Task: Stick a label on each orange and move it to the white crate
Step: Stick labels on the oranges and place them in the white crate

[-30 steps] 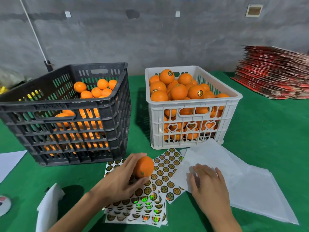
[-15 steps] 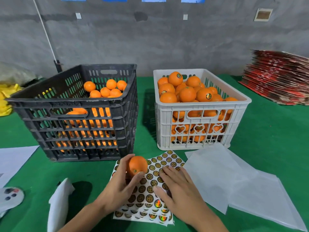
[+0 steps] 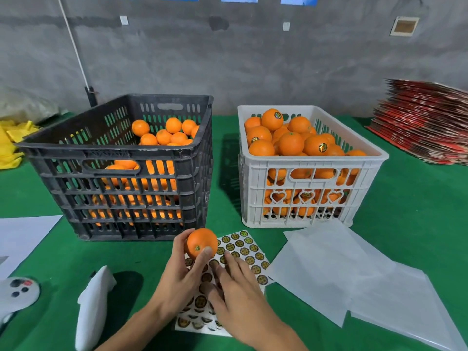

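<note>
Right hand (image 3: pixel 238 292) now flat on label sheet (image 3: pixel 249 250); left hand (image 3: pixel 182 274) grip around orange (image 3: pixel 201 243) before black crate (image 3: pixel 126 171).

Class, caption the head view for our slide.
Left hand holds an orange while right hand rests on the label sheet.

Your worktop (image 3: pixel 405 224) wears matt green cloth with a felt-like nap. The black crate (image 3: pixel 121 178) and white crate (image 3: pixel 304 198) are moulded plastic, slightly shiny. The orange (image 3: pixel 201 240) in your left hand (image 3: pixel 177 282) has dimpled, softly glossy peel. Your label sheet (image 3: pixel 243 252) is paper with shiny round stickers.
</note>
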The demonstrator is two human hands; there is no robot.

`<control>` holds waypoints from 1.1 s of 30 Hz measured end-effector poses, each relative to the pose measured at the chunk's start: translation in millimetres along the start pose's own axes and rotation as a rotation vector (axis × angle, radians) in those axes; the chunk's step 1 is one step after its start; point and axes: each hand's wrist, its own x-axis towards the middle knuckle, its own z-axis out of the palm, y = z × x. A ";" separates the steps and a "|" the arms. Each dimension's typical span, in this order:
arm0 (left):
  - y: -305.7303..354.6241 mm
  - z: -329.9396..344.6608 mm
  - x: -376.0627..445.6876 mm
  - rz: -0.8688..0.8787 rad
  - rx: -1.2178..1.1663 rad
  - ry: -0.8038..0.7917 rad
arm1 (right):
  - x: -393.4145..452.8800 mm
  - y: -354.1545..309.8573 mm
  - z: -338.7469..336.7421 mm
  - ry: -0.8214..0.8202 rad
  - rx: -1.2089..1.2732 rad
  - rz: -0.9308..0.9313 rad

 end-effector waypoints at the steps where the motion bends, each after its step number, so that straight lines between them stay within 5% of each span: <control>1: -0.1 -0.6 -0.1 -0.005 -0.007 0.011 | 1.6 -1.2 -0.9 0.009 0.121 0.018; 4: 0.4 -3.2 -1.1 -0.019 -0.027 0.029 | 4.4 9.3 -13.8 0.097 0.279 0.071; 10: 3.6 -0.4 -5.0 -0.042 -0.074 -0.010 | 4.2 42.3 -25.3 -0.047 -0.128 0.044; 19: 5.0 4.5 -10.4 -0.055 -0.148 -0.073 | 30.7 45.4 -32.9 0.049 -0.408 -0.103; 33: 3.5 3.2 -6.2 -0.115 -0.149 -0.044 | 55.1 54.0 -33.3 0.004 -0.193 -0.181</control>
